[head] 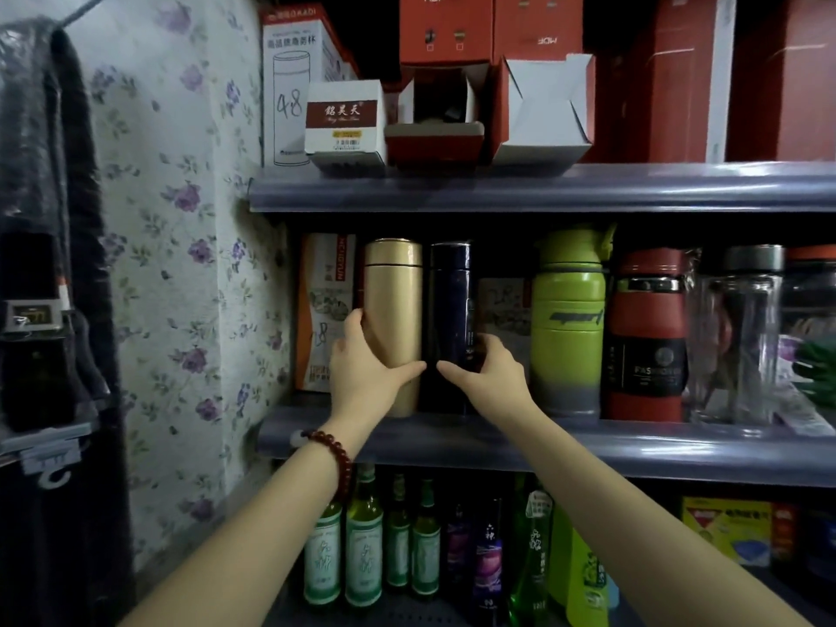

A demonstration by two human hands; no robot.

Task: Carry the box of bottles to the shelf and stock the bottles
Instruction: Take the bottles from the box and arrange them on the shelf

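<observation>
Head view: on the middle shelf [543, 438], the left hand [362, 368] has its grip wrapped around an upright gold bottle [392, 310], while the right hand [484, 373] grasps the dark blue bottle [450, 300] touching beside it.

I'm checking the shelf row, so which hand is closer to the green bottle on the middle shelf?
Right. The right hand grips the dark blue flask just left of the green bottle. The left hand is further left, wrapped around the gold flask.

Brushed-metal gold flask [392, 305], glossy navy flask [450, 310]
</observation>
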